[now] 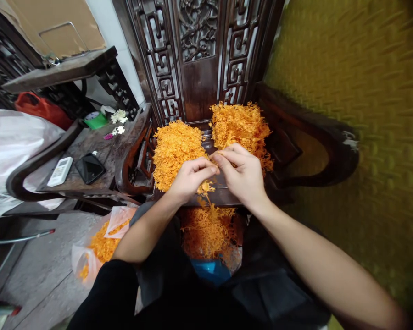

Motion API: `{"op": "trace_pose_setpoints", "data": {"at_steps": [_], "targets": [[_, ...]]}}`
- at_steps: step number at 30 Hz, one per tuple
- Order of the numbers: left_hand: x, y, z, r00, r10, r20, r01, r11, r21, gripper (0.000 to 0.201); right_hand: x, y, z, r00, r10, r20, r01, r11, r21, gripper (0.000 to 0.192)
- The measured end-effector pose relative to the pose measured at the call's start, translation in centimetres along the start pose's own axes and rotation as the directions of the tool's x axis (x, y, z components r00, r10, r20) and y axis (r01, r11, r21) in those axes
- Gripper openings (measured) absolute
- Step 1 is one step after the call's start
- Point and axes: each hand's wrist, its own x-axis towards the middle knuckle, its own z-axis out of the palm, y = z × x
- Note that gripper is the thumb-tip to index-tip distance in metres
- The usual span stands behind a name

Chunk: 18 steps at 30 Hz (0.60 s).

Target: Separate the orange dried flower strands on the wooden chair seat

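My left hand (192,176) is closed in a pinch, with a small clump of orange branching strands (206,187) hanging just under its fingertips. Close beside it, the fingers of my right hand (242,172) pinch together, and a bit of orange strand shows between the two hands. Behind my left hand lies a squared pile of fine orange strands (177,146). A second, looser orange pile (239,121) sits behind my right hand. Both piles rest on a dark wooden chair seat (223,195). Below, between my knees, is another orange heap (209,229).
A blue bag (211,270) is under the lower heap. On the left, a side table (101,176) bears a phone (90,168), a white remote (60,171) and green tape (95,120). A plastic bag with orange strands (105,240) is on the floor. Curved armrests flank the seat.
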Motion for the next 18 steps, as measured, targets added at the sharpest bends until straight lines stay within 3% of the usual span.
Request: {"op": "trace_pose_setpoints", "data": {"at_steps": [3,7,11,15,18], "targets": [[0.1,0.9,0.0,0.999,-0.030,0.039,0.034,0.994,-0.102,0.019,-0.1,-0.5,0.3,0.992,-0.082,-0.099,0.077,0.995,-0.060,0.029],[-0.1,2.7,0.4,0.993,0.068,0.098,-0.060,0.994,-0.086,0.022,0.0,-1.2,0.2,0.964,-0.149,-0.220,0.126,0.985,-0.115,0.028],[0.0,3.4,0.5,0.984,0.135,0.117,-0.126,0.989,-0.079,0.020,0.4,-1.2,0.0,0.946,-0.146,-0.288,0.094,0.978,-0.187,0.033],[0.8,2.2,-0.2,0.998,0.054,0.028,-0.050,0.991,-0.127,0.017,0.8,-0.7,0.2,0.972,-0.191,-0.137,0.170,0.973,-0.154,0.028],[1.5,1.1,-0.9,0.996,0.084,0.034,-0.082,0.995,-0.058,0.015,0.9,-0.3,0.6,0.986,-0.162,-0.031,0.160,0.985,-0.063,0.024]]}}
